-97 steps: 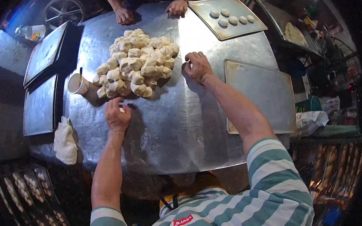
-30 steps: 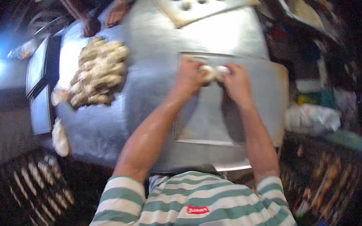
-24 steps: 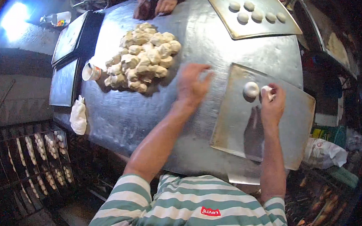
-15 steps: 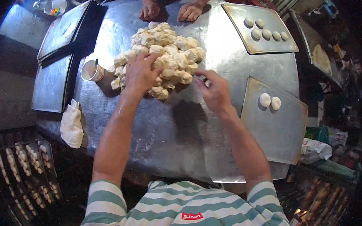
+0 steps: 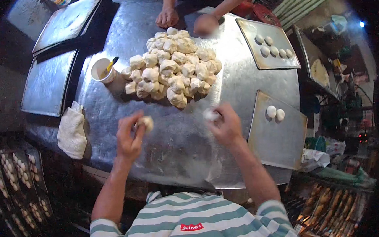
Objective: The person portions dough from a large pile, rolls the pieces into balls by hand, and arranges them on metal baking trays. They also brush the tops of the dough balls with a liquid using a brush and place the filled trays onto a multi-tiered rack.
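A heap of pale dough pieces lies on the metal tabletop in front of me. On the near side of the heap, my left hand pinches a lump of dough between thumb and fingers. My right hand has its fingers curled round a whitish dough ball, slightly blurred, above the table. Two smooth dough balls rest on the near right baking tray. Several more sit on the far right tray.
A white tub with a yellow-handled tool stands left of the heap, near a white cloth. Dark trays are stacked at the left edge. Across the table are another person's hands, one blurred. Racks of dough stand lower left.
My left hand has come off the heap toward me with a lump of dough. My right hand has moved slightly nearer me. The other person's right-side hand has shifted.
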Available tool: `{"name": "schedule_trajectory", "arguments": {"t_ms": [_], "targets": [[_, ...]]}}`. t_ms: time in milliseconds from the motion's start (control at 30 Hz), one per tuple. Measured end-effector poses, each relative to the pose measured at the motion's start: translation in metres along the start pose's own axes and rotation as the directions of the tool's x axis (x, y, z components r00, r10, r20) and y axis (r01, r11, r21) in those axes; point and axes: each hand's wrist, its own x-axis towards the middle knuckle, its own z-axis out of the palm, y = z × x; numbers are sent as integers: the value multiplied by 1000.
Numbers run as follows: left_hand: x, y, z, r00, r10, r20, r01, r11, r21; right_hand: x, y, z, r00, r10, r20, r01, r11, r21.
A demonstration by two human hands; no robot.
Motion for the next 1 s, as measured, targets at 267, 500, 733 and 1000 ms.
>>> {"name": "schedule_trajectory", "arguments": {"t_ms": [267, 500, 733, 1000], "targets": [[-71, 13, 67, 930, 83, 358, -230, 892, 390, -103, 72, -10, 972, -195, 128, 225, 932, -285], [7, -39, 86, 996, -83, 32, 54, 852, 521, -39, 120, -9, 938, -344, -47, 318, 906, -281], [-87, 18, 102, 981, 103, 163, -176, 817, 549, -104, 100, 18, 947, -320, 23, 311, 899, -308], [-43, -40, 59, 991, 120, -57, -89, 918, 386, -45, 154, -23, 968, -252, 4, 246, 942, -229]]}}
